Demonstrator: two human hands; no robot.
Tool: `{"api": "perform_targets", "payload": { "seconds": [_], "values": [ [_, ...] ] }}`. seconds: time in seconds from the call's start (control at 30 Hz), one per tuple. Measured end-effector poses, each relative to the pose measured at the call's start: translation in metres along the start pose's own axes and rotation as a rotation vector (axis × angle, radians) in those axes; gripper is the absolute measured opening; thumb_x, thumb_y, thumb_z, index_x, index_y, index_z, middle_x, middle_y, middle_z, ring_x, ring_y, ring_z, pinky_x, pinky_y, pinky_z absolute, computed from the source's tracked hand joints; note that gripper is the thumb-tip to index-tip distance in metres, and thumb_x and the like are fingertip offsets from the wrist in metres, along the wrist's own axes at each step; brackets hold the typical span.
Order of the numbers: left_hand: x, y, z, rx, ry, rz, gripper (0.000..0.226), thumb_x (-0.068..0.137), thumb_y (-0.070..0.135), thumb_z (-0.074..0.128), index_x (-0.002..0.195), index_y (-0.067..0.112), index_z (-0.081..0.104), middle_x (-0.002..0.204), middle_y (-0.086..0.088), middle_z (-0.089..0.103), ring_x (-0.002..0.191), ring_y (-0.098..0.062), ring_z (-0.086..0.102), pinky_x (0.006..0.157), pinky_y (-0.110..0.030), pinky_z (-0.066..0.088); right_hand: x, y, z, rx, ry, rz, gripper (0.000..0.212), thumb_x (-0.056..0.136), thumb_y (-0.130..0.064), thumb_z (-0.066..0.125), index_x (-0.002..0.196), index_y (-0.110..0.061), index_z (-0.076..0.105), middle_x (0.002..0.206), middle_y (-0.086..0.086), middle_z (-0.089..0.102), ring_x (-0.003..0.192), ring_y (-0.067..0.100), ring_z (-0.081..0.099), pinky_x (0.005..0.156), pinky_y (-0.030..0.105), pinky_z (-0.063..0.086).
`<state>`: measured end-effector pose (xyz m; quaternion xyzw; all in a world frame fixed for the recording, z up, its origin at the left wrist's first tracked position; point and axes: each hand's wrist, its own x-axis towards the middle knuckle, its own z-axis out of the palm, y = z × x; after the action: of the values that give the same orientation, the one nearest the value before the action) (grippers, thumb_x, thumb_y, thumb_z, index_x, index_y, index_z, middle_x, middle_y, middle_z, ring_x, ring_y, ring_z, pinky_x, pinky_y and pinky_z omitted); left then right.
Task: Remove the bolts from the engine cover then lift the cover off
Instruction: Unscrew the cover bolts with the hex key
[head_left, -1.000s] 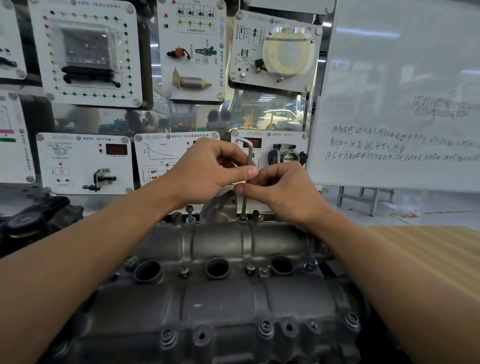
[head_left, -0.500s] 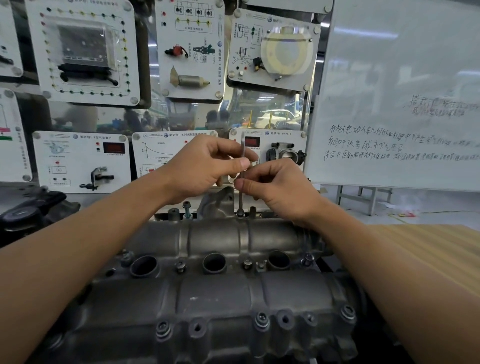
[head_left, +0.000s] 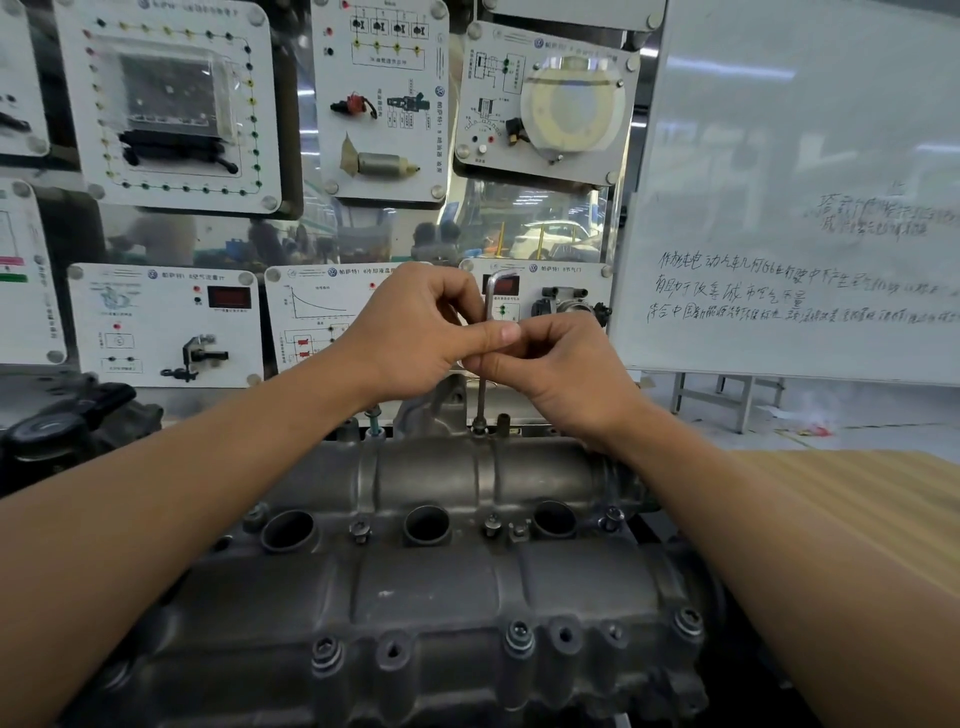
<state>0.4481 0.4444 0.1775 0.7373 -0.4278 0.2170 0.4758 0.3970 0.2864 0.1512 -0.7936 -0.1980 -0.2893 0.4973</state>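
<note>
A grey cast engine cover (head_left: 441, 582) lies in front of me, with three round holes along its middle and several bolts on its near and far edges. An L-shaped hex key (head_left: 488, 306) stands upright with its tip in a bolt (head_left: 478, 429) on the cover's far edge. My left hand (head_left: 415, 327) and my right hand (head_left: 566, 369) both pinch the key's shaft between thumb and fingers, meeting at its middle. A loosened bolt (head_left: 372, 419) stands raised further left on the far edge.
Behind the engine hangs a wall of white training panels (head_left: 166, 322) with mounted car parts. A whiteboard (head_left: 800, 197) with handwriting stands at the right. A wooden tabletop (head_left: 857, 509) lies to the right of the engine. A dark engine part (head_left: 67, 421) sits at the left.
The key's short bent arm has turned between frames while both hands stay pinched on the shaft. The view has shifted slightly.
</note>
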Motion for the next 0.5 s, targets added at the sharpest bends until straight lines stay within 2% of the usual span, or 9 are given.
{"api": "perform_targets", "payload": {
  "seconds": [0.13, 0.2, 0.37, 0.43, 0.5],
  "values": [
    [0.0003, -0.0022, 0.0006, -0.031, -0.001, 0.000, 0.034, 0.075, 0.021, 0.084, 0.064, 0.006, 0.055, 0.061, 0.003, 0.062, 0.060, -0.015, 0.059, 0.059, -0.037, 0.055, 0.0007, 0.0004, -0.0008, -0.009, 0.016, -0.017, 0.023, 0.078, -0.011, 0.082, 0.086, 0.008, 0.073, 0.087, 0.034, 0.068, 0.074, 0.023, 0.059, 0.078, 0.054, 0.053],
    [0.0004, -0.0027, 0.0009, -0.043, -0.006, 0.003, 0.034, 0.075, 0.023, 0.085, 0.064, 0.010, 0.055, 0.062, 0.000, 0.061, 0.061, -0.019, 0.059, 0.061, -0.041, 0.055, 0.0013, 0.0012, -0.0014, -0.013, 0.012, -0.025, 0.023, 0.078, -0.010, 0.082, 0.086, 0.009, 0.072, 0.087, 0.036, 0.067, 0.074, 0.024, 0.059, 0.078, 0.056, 0.053],
    [-0.0006, -0.0011, 0.0011, -0.098, -0.036, -0.014, 0.031, 0.070, 0.036, 0.081, 0.068, 0.011, 0.062, 0.060, 0.006, 0.061, 0.057, -0.013, 0.056, 0.056, -0.029, 0.049, 0.0018, 0.0021, -0.0018, 0.002, -0.007, -0.047, 0.024, 0.079, -0.010, 0.080, 0.087, 0.012, 0.071, 0.086, 0.039, 0.064, 0.073, 0.023, 0.055, 0.072, 0.046, 0.050],
    [-0.0022, -0.0011, -0.0022, -0.155, -0.093, -0.046, 0.024, 0.073, 0.036, 0.077, 0.074, 0.014, 0.070, 0.058, 0.009, 0.062, 0.052, -0.005, 0.052, 0.052, -0.018, 0.044, 0.0020, 0.0030, -0.0023, 0.001, -0.017, -0.048, 0.020, 0.082, -0.010, 0.079, 0.086, 0.009, 0.073, 0.083, 0.034, 0.067, 0.070, 0.021, 0.055, 0.069, 0.044, 0.050],
    [-0.0030, -0.0036, -0.0071, -0.201, -0.155, -0.097, 0.018, 0.077, 0.033, 0.074, 0.084, 0.016, 0.075, 0.070, 0.006, 0.069, 0.062, -0.003, 0.057, 0.054, -0.016, 0.043, 0.0021, 0.0039, -0.0023, 0.013, -0.030, -0.046, 0.015, 0.084, -0.010, 0.077, 0.082, 0.004, 0.074, 0.076, 0.029, 0.066, 0.066, 0.018, 0.053, 0.065, 0.034, 0.046]
  ]
}}
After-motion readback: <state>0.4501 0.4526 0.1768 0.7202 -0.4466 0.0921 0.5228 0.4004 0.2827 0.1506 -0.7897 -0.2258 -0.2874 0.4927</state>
